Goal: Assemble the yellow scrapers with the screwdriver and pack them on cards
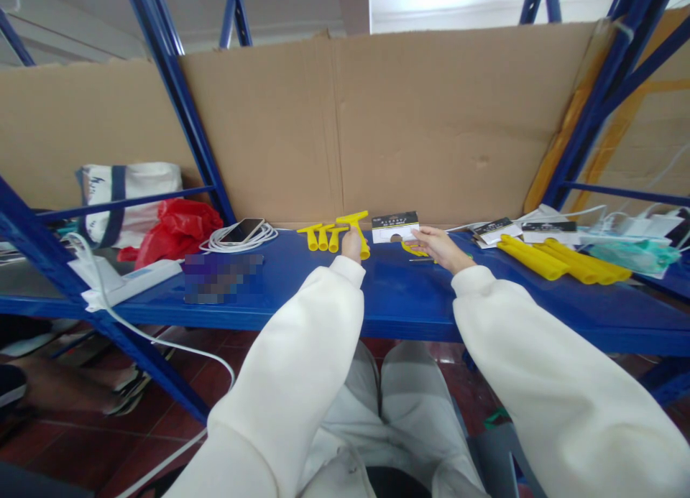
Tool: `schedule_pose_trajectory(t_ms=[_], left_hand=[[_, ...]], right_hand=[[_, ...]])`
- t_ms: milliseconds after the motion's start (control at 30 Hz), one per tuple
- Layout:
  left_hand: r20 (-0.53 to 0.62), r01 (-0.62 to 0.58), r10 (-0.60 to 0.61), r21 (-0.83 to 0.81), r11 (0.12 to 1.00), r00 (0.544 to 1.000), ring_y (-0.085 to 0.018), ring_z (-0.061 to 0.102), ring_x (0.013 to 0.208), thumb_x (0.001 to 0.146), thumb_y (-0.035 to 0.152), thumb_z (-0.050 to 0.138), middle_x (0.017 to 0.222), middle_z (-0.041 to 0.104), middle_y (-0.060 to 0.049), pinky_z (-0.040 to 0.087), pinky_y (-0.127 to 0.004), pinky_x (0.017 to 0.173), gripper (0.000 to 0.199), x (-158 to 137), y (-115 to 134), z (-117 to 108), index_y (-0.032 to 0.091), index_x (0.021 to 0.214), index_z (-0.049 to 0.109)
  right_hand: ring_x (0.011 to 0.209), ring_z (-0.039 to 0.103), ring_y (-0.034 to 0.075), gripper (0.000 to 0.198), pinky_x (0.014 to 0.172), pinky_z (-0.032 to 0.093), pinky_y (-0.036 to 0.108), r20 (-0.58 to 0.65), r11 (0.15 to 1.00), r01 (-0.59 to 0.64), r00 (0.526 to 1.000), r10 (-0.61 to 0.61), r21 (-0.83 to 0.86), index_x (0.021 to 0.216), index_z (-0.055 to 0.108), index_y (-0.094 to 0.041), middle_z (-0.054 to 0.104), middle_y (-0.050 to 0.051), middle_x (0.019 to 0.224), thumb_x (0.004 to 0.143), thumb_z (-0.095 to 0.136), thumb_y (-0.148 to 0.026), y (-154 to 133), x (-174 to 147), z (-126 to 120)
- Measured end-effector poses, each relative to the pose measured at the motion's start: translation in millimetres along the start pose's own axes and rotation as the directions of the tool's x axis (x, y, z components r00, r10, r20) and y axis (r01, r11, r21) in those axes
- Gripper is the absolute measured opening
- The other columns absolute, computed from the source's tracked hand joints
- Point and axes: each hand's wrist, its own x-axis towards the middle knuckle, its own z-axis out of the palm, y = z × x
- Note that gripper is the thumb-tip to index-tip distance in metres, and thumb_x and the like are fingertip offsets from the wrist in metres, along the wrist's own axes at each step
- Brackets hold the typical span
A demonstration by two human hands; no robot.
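My left hand (352,246) is closed on a yellow T-shaped handle (353,217), whose crossbar points away from me. A black-and-white packaging card (395,227) with a notch in its lower edge is pinched by its right end in my right hand (436,245). Several smaller yellow T-shaped handles (310,238) lie in a row just left of my left hand. Under the card and my right fingers, a yellow piece (414,249) and a thin rod (420,259) rest on the blue shelf (302,289); both are partly hidden.
Yellow tubes (539,257) and more cards (550,232) lie to the right, by a green plastic bag (636,255). On the left are a phone (245,230), a coiled white cable (215,241), a power strip (140,279) and a red bag (180,228). Cardboard (431,124) stands behind.
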Motion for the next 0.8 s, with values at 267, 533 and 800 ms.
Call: schedule_pose_trajectory(t_ms=[267,533,800], left_hand=[[-0.074,0.099,-0.116,-0.201,0.975,0.99,-0.011,0.066,0.063,0.1,0.021,0.035,0.062,0.056,0.003,0.052,-0.019,0.058,0.028,2.5,2.9,-0.4,0.017,0.117,0.057],[-0.03,0.077,-0.092,-0.322,0.944,0.995,-0.013,0.07,0.078,0.096,0.014,0.042,0.079,0.069,-0.002,0.057,-0.023,0.07,0.02,2.1,3.8,0.1,0.017,0.104,0.06],[-0.105,0.076,-0.123,-0.37,0.926,0.987,-0.009,0.069,0.078,0.098,0.012,0.04,0.08,0.065,0.0,0.054,-0.02,0.067,0.015,3.3,1.9,-2.1,0.018,0.101,0.054]], right_hand=[[0.084,0.073,0.016,0.01,0.088,0.057,0.032,0.115,0.999,0.036,0.993,-0.035,-0.003,0.089,0.067,-0.018,0.076,0.007,0.094,0.087,0.069,-0.028,-0.1,-1.4,-0.4],[0.079,0.072,0.014,0.005,0.086,0.057,0.031,0.172,0.996,-0.016,0.985,0.001,0.087,0.087,0.068,-0.018,0.076,0.006,0.087,0.085,0.07,-0.022,-2.7,-4.1,0.1],[0.074,0.071,0.015,0.01,0.087,0.057,0.033,0.225,0.998,-0.026,0.974,0.014,0.05,0.084,0.069,-0.018,0.075,0.005,0.081,0.083,0.074,-0.026,-3.2,-6.4,0.4]])
